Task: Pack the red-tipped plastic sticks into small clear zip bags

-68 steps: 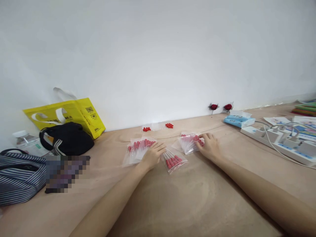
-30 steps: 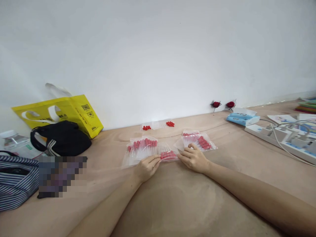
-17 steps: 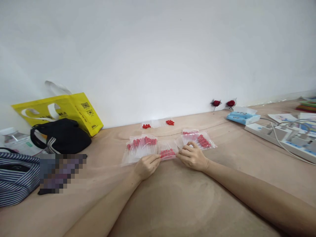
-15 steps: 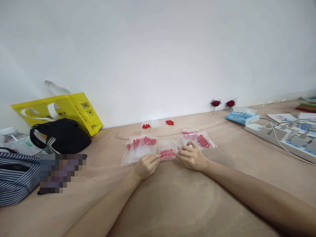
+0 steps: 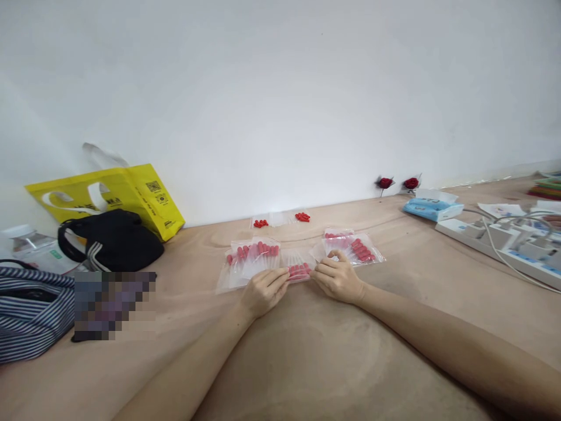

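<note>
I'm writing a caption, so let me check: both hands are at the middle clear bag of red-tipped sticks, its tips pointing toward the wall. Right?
Not quite: the head view shows the red tips pointing away from the wall, toward the person. The left hand and right hand are indeed at the middle clear bag.

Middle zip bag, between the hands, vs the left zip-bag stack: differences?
Middle zip bag: red tips face the wearer; left zip-bag stack: red tips face the wall.
Middle looks like one bag; left is several, overlapping.
Left hand and right hand appear to pinch the middle bag's near corners; no fingers visibly grip the left stack.
Shared: clear plastic, red-tipped white sticks.
</note>
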`<state>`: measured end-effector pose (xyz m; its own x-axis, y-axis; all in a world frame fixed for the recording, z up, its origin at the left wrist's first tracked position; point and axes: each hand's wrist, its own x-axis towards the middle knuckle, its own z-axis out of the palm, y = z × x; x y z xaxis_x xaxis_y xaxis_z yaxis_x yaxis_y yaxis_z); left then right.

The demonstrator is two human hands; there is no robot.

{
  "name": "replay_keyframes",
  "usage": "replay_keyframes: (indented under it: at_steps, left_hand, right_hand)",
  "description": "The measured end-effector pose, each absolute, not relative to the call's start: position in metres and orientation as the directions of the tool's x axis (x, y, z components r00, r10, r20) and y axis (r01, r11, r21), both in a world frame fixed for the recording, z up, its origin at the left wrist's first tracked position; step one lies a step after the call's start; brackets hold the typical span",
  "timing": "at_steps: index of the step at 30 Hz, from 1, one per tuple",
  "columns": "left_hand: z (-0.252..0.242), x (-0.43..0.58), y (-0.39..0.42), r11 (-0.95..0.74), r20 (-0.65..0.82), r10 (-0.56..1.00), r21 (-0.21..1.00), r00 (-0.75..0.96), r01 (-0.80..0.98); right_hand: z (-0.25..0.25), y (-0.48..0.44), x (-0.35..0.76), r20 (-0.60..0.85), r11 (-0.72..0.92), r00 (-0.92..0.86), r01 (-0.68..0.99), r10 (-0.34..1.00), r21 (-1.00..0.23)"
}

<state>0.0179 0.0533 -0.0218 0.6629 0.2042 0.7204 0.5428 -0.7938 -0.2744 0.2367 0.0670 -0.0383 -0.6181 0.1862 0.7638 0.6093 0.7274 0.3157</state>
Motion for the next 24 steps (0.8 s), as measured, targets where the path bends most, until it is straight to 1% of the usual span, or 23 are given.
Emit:
replay_keyframes:
  at_steps: [11, 14, 19, 24]
  left_hand:
    - [-0.027, 0.029, 0.06, -0.844, 0.739, 0.131, -0.266, 0.66, 0.465]
    - [-0.026, 0.029, 0.062, -0.842, 0.759, 0.126, -0.259, 0.639, 0.474]
    - [-0.026, 0.031, 0.063, -0.824, 0.773, 0.176, -0.223, 0.61, 0.52]
    - [-0.025, 0.039, 0.063, -0.828, 0.738, 0.138, -0.28, 0.66, 0.486]
  right_hand:
    - [-0.038, 0.064, 0.232, 0.812, 0.761, -0.565, 0.588, 0.144, 0.275]
    - [-0.039, 0.067, 0.233, 0.818, 0.756, -0.548, 0.608, 0.177, 0.244]
    - [-0.042, 0.07, 0.236, 0.823, 0.753, -0.523, 0.628, 0.221, 0.196]
    - [-0.042, 0.068, 0.234, 0.803, 0.773, -0.537, 0.613, 0.259, 0.161]
